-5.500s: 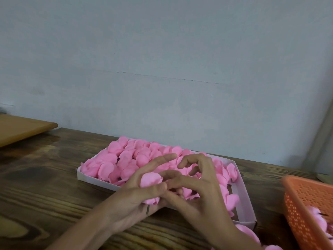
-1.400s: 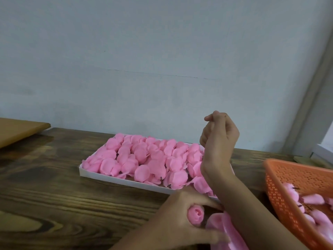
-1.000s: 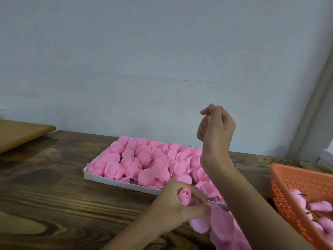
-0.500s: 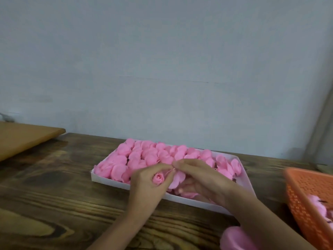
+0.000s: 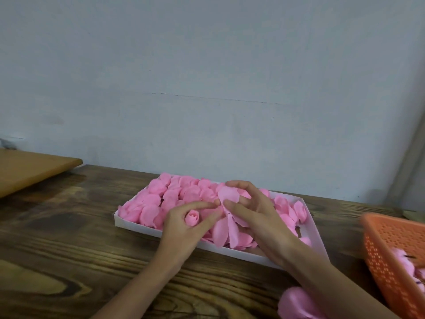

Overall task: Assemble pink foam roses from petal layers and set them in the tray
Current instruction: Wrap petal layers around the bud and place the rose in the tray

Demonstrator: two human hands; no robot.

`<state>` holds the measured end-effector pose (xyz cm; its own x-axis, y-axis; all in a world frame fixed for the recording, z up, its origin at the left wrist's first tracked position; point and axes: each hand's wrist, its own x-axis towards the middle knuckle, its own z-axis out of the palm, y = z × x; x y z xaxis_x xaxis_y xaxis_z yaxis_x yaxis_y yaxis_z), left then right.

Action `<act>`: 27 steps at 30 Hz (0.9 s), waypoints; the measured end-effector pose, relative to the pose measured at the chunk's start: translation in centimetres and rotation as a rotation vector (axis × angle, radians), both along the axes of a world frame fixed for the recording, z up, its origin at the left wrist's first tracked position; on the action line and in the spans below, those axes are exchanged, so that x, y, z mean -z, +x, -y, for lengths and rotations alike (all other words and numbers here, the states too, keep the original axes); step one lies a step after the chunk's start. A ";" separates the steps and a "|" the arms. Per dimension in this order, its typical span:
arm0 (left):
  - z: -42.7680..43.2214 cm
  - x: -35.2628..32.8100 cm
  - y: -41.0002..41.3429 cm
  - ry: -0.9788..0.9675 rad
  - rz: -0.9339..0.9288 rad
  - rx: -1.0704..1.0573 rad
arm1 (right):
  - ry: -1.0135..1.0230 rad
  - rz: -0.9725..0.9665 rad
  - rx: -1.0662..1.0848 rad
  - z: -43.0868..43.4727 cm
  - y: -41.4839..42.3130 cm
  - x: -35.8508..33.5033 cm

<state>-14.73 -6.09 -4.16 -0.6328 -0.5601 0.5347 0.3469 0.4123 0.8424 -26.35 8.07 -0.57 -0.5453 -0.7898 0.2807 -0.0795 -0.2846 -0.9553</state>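
the left hand (image 5: 184,233) curls its thumb and fingers round a small rolled rosebud (image 5: 192,218), held upright just above the near rim of the white tray (image 5: 138,227), which is packed with pink roses (image 5: 161,199) and lies on the dark wooden table (image 5: 69,249). the right hand (image 5: 259,222) pinches a loose petal layer (image 5: 227,195) between thumb and fingers just beside the bud, its lower petals hanging over the tray. an orange basket (image 5: 391,245) with more pink pieces sits at the right edge, and a pink foam piece (image 5: 296,302) shows at the bottom beside the right forearm.
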 end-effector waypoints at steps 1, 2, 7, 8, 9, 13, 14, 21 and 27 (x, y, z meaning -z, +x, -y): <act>-0.1 -0.2 0.1 0.007 0.004 0.032 | -0.004 0.005 0.011 0.0 0.1 -0.1; -0.2 -0.4 0.3 0.014 0.008 0.062 | -0.003 -0.005 0.029 -0.1 0.3 -0.2; -0.1 -0.5 0.4 -0.045 0.003 0.096 | -0.023 -0.143 0.085 -0.3 0.1 -0.2; -0.2 -0.6 0.4 -0.052 -0.005 0.074 | -0.016 -0.197 0.102 -0.3 0.1 -0.1; -0.4 -0.6 0.4 -0.050 -0.017 0.061 | -0.011 -0.243 0.110 -0.3 0.1 -0.1; -0.5 -0.6 0.4 -0.029 -0.002 0.076 | -0.031 -0.278 0.127 -0.2 -0.1 -0.1; -0.5 -0.7 0.4 -0.022 0.007 0.097 | -0.038 -0.253 0.110 -0.1 -0.1 0.0; -0.3 -0.9 0.5 0.062 -0.006 0.104 | -0.031 -0.227 0.096 -0.1 0.1 0.0; 0.2 -0.9 0.5 0.088 0.003 0.099 | 0.068 -0.186 0.054 -0.1 0.2 0.1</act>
<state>-14.23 -6.26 -3.27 -0.6889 -0.5394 0.4842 0.3799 0.3003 0.8749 -26.15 8.19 -0.66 -0.5309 -0.7816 0.3275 -0.2698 -0.2104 -0.9396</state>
